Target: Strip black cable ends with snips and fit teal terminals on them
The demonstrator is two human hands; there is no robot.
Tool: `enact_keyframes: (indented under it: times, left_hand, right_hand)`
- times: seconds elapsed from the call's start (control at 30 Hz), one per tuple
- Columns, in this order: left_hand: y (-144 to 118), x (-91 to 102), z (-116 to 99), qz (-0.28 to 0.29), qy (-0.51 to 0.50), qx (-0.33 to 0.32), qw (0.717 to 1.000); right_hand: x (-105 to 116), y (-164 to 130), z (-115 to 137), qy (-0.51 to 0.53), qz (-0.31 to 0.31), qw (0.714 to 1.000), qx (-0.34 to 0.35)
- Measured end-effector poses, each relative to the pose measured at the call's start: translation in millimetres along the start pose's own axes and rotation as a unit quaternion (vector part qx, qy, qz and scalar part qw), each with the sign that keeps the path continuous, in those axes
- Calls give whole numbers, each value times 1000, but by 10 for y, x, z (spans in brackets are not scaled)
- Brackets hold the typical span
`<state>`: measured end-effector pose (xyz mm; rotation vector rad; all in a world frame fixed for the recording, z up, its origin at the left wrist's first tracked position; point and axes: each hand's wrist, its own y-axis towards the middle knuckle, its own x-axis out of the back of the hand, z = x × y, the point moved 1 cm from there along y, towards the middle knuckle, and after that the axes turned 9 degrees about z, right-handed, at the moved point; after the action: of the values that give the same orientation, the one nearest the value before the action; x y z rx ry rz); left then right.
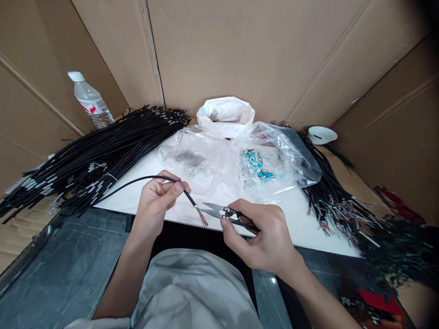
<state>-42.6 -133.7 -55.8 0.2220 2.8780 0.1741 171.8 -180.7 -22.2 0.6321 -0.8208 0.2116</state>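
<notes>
My left hand (161, 196) pinches a black cable (189, 197) close to its stripped end. Thin coloured wires (202, 215), orange, red and dark among them, fan out from the end of the jacket. The cable's other part curves left toward the big bundle. In my right hand (262, 228) is a pair of thread snips (236, 215), held with fingers and thumb around the handles. The snips' blades are parted, and their tips point left, right beside the bared wires. Whether a blade touches a wire I cannot tell.
Black cables (126, 146) lie piled at the left, beside a water bottle (92, 101). Clear plastic bags (219, 160), one with teal-and-silver small parts (257, 164), lie mid-table before a white bag (226, 112). Cables with bared wires (329, 196) and a white bowl (322, 135) are right. Cardboard walls surround the table.
</notes>
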Motion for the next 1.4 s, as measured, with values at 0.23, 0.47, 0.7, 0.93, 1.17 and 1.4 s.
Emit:
enact_keyframes:
  times: [0.23, 0.47, 0.7, 0.93, 1.17, 1.4]
  left_hand:
    - [-21, -8, -12, -16, 36, -30, 999]
    - [-26, -3, -38, -45, 74, -51, 995]
    - [-29, -12, -33, -23, 49, -55, 997]
    - [-33, 0, -41, -24, 48, -65, 996]
    - [-34, -13, -53, -5, 34, -63, 997]
    - [-36, 19, -42, 4, 28, -66, 997]
  right_hand:
    - [15, 42, -1, 216, 126, 950, -187]
    - [9, 17, -19, 103, 106, 984, -101]
    - [27, -3, -6, -194, -51, 972, 122]
    - [121, 59, 1, -98, 70, 992, 35]
    - [207, 183, -51, 179, 241, 939, -168]
    - [137, 345, -283, 369, 328, 839, -227]
